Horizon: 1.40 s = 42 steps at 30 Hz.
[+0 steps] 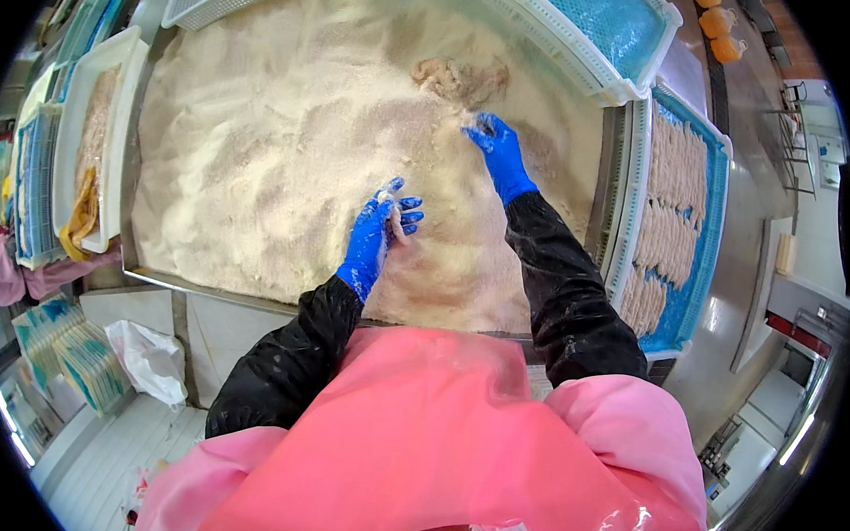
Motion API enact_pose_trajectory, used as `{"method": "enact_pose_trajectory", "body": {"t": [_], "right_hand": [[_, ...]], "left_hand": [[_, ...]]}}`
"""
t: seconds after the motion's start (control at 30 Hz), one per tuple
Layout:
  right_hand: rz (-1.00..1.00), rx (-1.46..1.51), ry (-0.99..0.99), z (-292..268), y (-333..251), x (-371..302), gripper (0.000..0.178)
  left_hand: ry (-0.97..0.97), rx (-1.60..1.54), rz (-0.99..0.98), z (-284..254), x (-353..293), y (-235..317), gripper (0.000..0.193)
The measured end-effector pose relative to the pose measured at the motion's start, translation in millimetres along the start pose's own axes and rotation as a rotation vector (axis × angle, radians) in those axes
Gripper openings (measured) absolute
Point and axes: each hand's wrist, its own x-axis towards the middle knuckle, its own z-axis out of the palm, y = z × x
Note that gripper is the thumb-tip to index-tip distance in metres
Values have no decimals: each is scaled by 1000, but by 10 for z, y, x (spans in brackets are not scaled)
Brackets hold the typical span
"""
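Note:
A wide metal-edged bin point(217, 292) in front of me is filled with pale, crumb-like coating point(264, 130), heaped in uneven mounds. My left hand point(375, 234), in a blue glove dusted with crumbs, holds a pale, soft strip of raw meat or fish point(398, 223) between thumb and fingers, over the coating. Farther forward and to the right, my right hand point(499, 154), also gloved in blue, has its fingers curled together over whitish crumbs; what they hold is too small to make out. Just beyond its fingertips lies a loose pile of pinkish raw strips point(463, 81).
Along the right edge, a blue-lined tray point(720, 202) carries rows of coated strips point(669, 238). A white crate with blue mesh point(590, 12) stands at the back right. At left are a white tub point(132, 88) with a yellow item point(81, 216) and another person's pink sleeve point(0, 268).

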Motion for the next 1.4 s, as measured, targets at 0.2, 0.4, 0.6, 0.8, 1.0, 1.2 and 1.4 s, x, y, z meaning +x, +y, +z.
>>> {"method": "enact_pose_trajectory", "body": {"t": [0.2,0.4,0.6,0.8,1.0,1.2,1.4], "right_hand": [[-69,-120,-77,-285,-296,-517,21],[-361,-501,-258,-556,-242,-1163,33],[-231,-630,-28,-318,-476,-1237,27],[-64,-710,-113,-85,-266,-1175,36],[65,-206,38,-53,-698,-1480,35],[-180,-315,-194,262,-1061,-1697,37],[22,-292,-206,444,-1046,-1893,33]], "left_hand": [[-13,68,-17,-40,52,29,51],[-106,-154,-89,-84,55,119,50],[-349,-822,-166,-75,32,59,55],[-425,-791,-101,214,-49,48,57],[-429,-876,-45,276,-82,-36,57],[-443,-715,29,411,-108,-10,53],[-224,-514,192,404,-109,-204,50]]}}
